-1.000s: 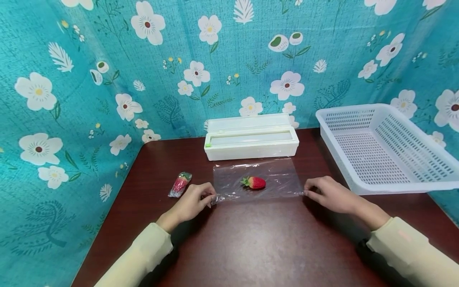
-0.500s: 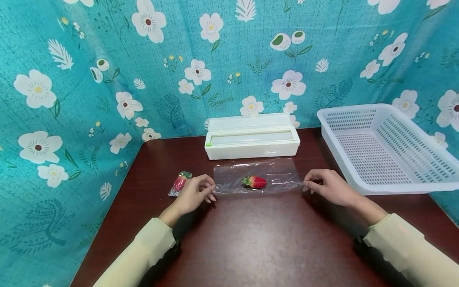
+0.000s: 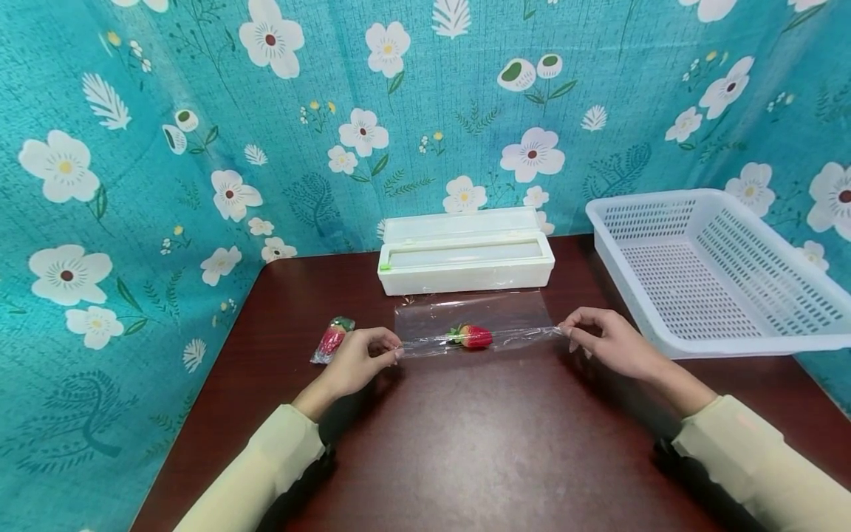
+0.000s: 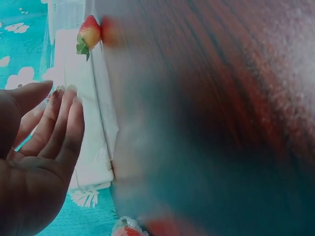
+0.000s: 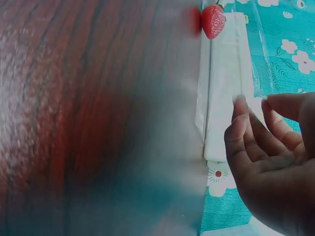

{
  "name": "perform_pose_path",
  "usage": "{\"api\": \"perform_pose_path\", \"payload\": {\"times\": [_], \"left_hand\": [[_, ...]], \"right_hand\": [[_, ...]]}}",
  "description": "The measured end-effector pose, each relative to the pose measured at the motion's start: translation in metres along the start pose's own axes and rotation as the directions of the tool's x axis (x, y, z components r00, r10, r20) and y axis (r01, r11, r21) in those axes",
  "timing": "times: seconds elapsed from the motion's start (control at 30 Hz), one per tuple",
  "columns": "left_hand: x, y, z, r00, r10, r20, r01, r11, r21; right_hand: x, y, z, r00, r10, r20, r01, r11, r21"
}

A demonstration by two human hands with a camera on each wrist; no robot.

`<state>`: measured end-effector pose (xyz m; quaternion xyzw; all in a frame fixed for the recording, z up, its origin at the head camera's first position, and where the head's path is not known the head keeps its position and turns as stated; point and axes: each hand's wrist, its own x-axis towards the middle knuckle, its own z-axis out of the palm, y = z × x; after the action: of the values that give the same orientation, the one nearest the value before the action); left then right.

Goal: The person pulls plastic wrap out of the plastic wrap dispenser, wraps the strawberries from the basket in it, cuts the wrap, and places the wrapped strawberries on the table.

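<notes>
A red strawberry [image 3: 476, 337] with green leaves lies on a sheet of clear plastic wrap [image 3: 512, 314] on the dark table. The wrap's near edge is raised and drawn into a narrow band that crosses the strawberry in the head view. My left hand [image 3: 362, 360] pinches the left end of that edge between thumb and fingers. At the right end, my right hand [image 3: 608, 342] pinches the other corner. A second strawberry [image 3: 332, 340], wrapped in film, lies just left of my left hand, partly hidden behind it.
Behind the wrap stands a white cling film dispenser [image 3: 465, 279] with its lid raised. A white plastic basket [image 3: 654, 325] with slotted walls sits at the right. A teal flowered curtain [image 3: 412, 96] hangs behind the table.
Both hands have lifted the wrap's near edge and carried it away from me, from in front of the strawberry to over it. The strawberry has stayed in place.
</notes>
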<state>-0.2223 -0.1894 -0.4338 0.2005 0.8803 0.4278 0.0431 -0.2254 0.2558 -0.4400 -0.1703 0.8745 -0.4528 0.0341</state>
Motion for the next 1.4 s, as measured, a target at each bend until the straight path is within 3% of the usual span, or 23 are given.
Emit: {"api": "perform_pose_path", "payload": {"times": [0.27,0.47,0.63,0.83,0.93,1.07,1.27,1.4], "left_hand": [[-0.001,0.0,0.003,0.999,-0.007,-0.054,0.008,1.0,0.008],[0.002,-0.003,0.005,0.999,-0.006,-0.054,0.005,1.0,-0.022],[0.008,-0.002,0.008,0.997,-0.007,-0.082,0.004,0.999,-0.037],[0.016,-0.002,0.008,0.986,-0.003,-0.168,0.001,1.0,-0.009],[0.017,-0.002,0.008,0.987,-0.003,-0.161,0.0,1.0,-0.018],[0.015,-0.001,0.008,0.991,0.002,-0.134,-0.009,0.999,-0.047],[0.012,-0.001,0.009,0.989,0.004,-0.148,-0.005,1.0,-0.006],[0.01,-0.001,0.01,0.987,0.013,-0.158,-0.013,1.0,-0.003]], "right_hand": [[-0.001,0.0,0.005,0.999,0.034,0.023,-0.036,0.996,0.083],[-0.001,0.003,0.008,0.999,0.034,0.005,-0.034,0.991,0.127],[0.003,0.007,0.01,0.999,0.041,-0.024,-0.039,0.994,0.106],[0.008,0.007,0.011,0.995,0.067,-0.077,-0.063,0.997,0.047],[0.009,0.007,0.012,0.99,0.079,-0.116,-0.075,0.997,0.035],[0.009,0.008,0.013,0.991,0.068,-0.118,-0.055,0.993,0.107],[0.007,0.008,0.017,0.997,0.061,-0.049,-0.046,0.961,0.274],[0.006,0.007,0.021,0.997,0.073,-0.041,-0.057,0.952,0.3]]}}
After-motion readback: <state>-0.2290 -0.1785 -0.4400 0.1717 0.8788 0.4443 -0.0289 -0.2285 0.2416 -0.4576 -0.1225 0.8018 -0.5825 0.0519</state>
